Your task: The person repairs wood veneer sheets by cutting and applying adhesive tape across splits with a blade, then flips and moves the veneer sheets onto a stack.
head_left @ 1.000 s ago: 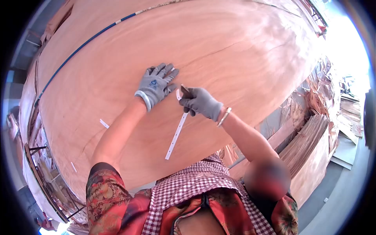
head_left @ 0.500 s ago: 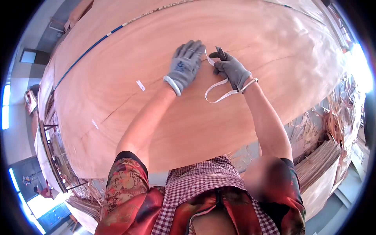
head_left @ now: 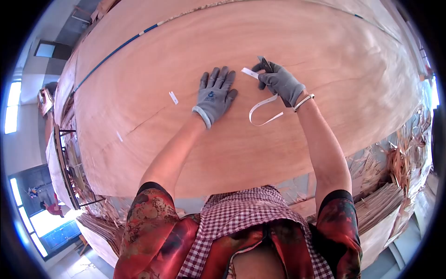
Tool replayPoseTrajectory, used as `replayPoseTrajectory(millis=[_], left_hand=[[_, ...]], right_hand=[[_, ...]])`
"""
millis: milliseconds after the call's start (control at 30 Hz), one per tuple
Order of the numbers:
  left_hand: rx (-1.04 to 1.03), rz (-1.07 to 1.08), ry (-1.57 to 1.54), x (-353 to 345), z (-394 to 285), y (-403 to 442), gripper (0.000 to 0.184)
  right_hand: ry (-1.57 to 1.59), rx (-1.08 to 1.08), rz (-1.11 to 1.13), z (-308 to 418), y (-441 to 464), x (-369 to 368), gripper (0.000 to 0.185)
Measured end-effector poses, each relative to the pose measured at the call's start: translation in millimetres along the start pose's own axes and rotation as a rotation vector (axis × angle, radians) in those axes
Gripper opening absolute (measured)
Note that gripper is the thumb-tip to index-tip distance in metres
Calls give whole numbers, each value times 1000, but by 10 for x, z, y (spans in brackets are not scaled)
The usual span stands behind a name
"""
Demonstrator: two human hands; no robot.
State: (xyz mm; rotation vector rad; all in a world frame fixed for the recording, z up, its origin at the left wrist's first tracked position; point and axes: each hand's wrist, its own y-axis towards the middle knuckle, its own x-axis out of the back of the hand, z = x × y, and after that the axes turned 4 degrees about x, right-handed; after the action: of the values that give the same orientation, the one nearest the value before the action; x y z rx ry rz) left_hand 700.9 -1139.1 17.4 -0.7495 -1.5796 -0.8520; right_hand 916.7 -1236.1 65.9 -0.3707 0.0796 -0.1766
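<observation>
My left hand [head_left: 215, 96], in a grey glove, lies flat on a large sheet of wood veneer [head_left: 186, 158], fingers spread. To its right, my gloved right hand [head_left: 282, 83] is closed around a dark utility knife [head_left: 265, 64] and a white tape strip [head_left: 264, 105]. One short end of the tape sticks out toward my left hand, and the rest loops below my right hand. A thin crack [head_left: 149, 120] runs through the veneer left of my left hand. Near it are a short piece of white tape [head_left: 173, 97] and a smaller pale piece [head_left: 119, 136].
A thin blue and pale rod or cord [head_left: 121, 46] curves across the far part of the sheet. Stacked veneer with ragged edges [head_left: 378, 204] lies at the lower right, and more scraps [head_left: 100, 228] at the lower left. A person in red [head_left: 55, 207] is in the left background.
My left hand has drawn back toward me, its fingers now spread. The tape's short end has come away from beside it. My right hand has shifted slightly right in view, still with knife and tape.
</observation>
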Motion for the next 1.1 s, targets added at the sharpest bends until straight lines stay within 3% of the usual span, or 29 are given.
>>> replayPoseTrajectory(millis=[100,200,267,300,333,433,467,567,600,667,700,733,767,800,867,1000,1100], left_hand=[[-46,-66,-72,-42,-7,35,52],[-21,-161,-149,-20,24,-75,46],[38,-101,-156,-23,-21,-46,52],[48,-115,-174,-70,-10,-61,53],[44,-129,-200,-93,-27,-43,54],[115,-111,-232,-58,-105,45,57],[52,-219,-157,-70,-168,108,52],[-153,-436,-370,-55,-360,274,44],[-153,-375,-355,-80,-350,291,41],[-172,-252,-344,-145,-377,382,34],[-118,-87,-284,-30,-359,440,32],[-115,59,-272,161,-369,513,30],[-112,204,-255,333,-368,596,27],[-186,68,-354,172,-350,559,34],[-292,-1,-305,115,-314,506,50],[-239,119,-87,171,-353,485,60],[-250,122,-51,99,-281,499,64]], right_hand=[[67,240,41,146,-28,-98,29],[28,168,-1,216,48,-178,29],[14,136,-56,69,136,-69,26],[-214,46,-130,-160,271,73,20],[-244,-24,-189,-184,204,34,17],[-215,-58,-164,-252,217,144,17],[-268,-48,-165,-301,265,197,15],[-130,0,-154,-440,265,202,23],[-177,76,-190,-366,198,112,34],[-178,93,-163,-663,382,245,40],[-179,98,-190,-744,329,416,43],[-346,62,-168,-519,163,359,43],[-244,64,-154,-585,101,362,28],[-291,18,-179,-515,-27,320,22],[-382,-77,-224,-372,-297,265,19],[20,-61,-287,-480,-486,40,24],[-198,-63,-181,-322,-600,-278,28]])
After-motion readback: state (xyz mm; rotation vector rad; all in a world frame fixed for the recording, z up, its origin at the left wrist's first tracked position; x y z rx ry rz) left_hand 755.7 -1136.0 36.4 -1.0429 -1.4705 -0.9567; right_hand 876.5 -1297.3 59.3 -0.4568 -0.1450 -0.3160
